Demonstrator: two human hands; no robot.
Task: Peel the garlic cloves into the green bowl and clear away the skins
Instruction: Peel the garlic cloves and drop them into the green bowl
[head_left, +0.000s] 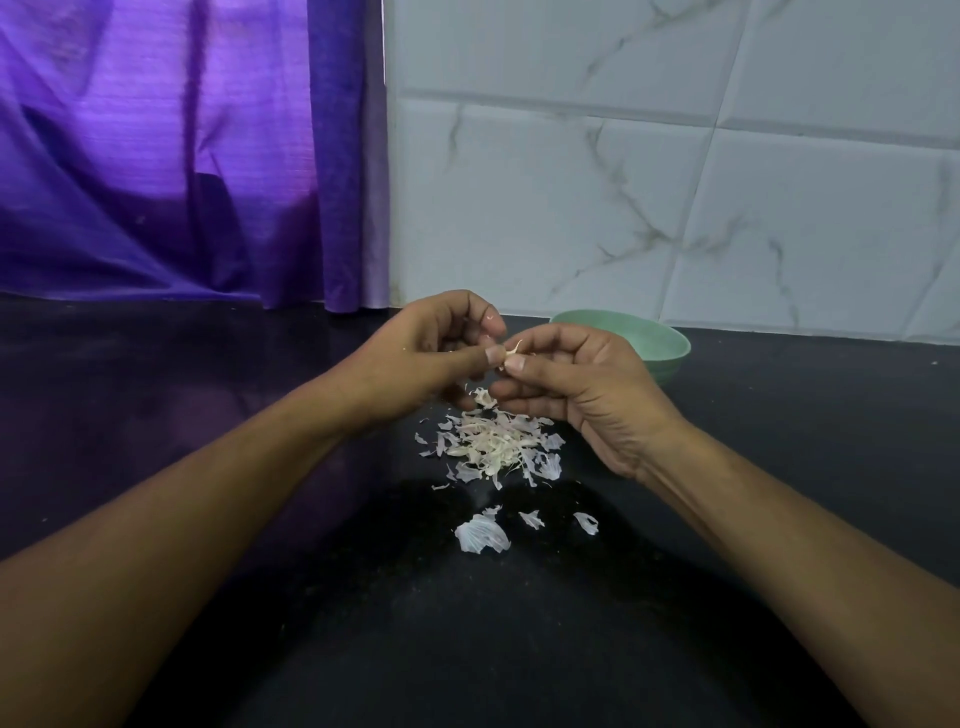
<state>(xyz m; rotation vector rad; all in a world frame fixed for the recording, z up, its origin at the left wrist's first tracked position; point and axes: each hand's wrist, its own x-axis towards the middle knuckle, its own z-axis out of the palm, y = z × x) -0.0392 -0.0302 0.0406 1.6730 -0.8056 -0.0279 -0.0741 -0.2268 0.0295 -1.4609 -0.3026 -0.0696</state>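
The left hand (431, 353) pinches one side of a small pale garlic clove (511, 356). Papery white garlic skins (493, 447) lie heaped on the glossy black countertop (208, 415) directly below that pinch. The right hand (582, 395) pinches the clove's other side. A shallow round green bowl (660, 343) sits just behind it.

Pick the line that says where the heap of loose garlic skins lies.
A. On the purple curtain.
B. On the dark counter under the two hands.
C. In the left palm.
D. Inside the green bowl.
B: the garlic skins lie heaped on the dark counter beneath the left hand and right hand, which pinch a garlic clove, short of the green bowl.
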